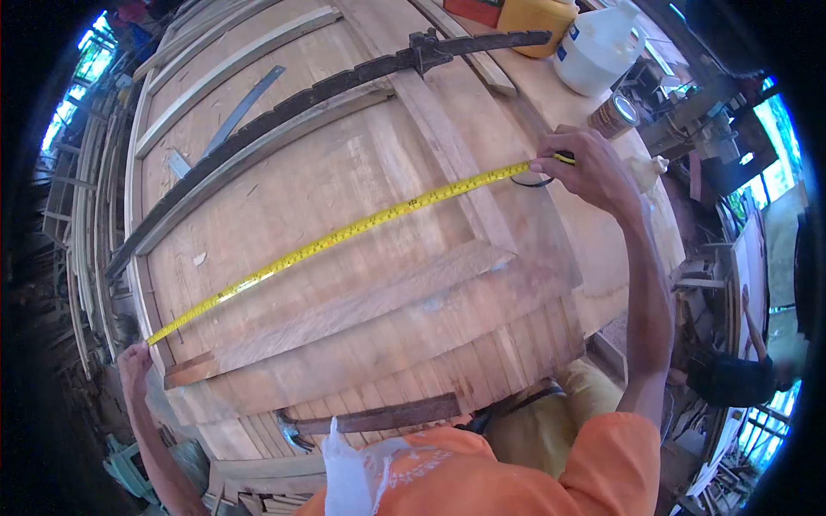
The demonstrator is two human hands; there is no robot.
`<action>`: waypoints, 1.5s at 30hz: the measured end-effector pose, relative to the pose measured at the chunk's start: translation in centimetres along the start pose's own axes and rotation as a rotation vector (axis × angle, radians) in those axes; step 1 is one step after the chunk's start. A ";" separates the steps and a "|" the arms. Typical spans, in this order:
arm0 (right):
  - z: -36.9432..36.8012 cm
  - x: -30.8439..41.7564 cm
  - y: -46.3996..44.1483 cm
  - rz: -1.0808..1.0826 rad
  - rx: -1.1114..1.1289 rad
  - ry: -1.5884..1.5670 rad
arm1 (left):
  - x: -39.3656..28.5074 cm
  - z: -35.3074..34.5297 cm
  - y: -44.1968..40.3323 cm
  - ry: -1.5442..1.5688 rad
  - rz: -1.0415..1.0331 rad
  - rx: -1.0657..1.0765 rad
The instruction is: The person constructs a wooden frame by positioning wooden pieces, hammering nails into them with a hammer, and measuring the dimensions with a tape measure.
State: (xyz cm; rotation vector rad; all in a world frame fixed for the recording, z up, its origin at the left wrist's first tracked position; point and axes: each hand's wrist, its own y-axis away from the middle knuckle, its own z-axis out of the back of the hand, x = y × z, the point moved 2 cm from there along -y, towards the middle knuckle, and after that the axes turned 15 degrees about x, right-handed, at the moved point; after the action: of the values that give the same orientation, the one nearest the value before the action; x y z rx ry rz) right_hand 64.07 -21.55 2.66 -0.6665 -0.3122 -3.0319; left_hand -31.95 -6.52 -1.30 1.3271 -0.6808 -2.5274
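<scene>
A yellow tape measure (379, 219) is stretched taut across a wooden panel (318, 198) with a frame of strips. My left hand (135, 365) pinches the tape's end at the panel's left edge. Over at the right, my right hand (585, 163) grips the tape near its case, which is mostly hidden by the fingers, and a dark strap loop hangs beneath. A long dark bar clamp (344, 79) lies across the frame beyond the tape. Near my body, a claw hammer (379, 418) rests on slatted wood.
A metal square (241, 112) lies at the upper left. White jug (600, 47), yellow container (535, 24) and a can (613, 116) stand at the upper right. Wood strips (95, 206) lean at the left. Another person (731, 376) is at the far right.
</scene>
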 end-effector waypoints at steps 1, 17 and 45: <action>-0.1 0.0 0.0 0.000 0.001 -0.002 | -0.5 -0.3 0.4 -0.023 -0.003 0.003; -0.5 0.5 1.0 -0.005 -0.091 -0.017 | 1.5 0.7 -0.9 0.034 0.002 -0.045; -0.9 -1.0 0.1 0.066 -0.126 -0.047 | -2.6 -0.9 0.9 -0.106 0.136 -0.005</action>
State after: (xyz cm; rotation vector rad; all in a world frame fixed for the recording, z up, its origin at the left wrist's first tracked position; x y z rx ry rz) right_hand 64.62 -21.85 1.48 -0.7403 -0.0980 -2.9958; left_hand -29.74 -6.58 0.57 1.1118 -0.7579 -2.5016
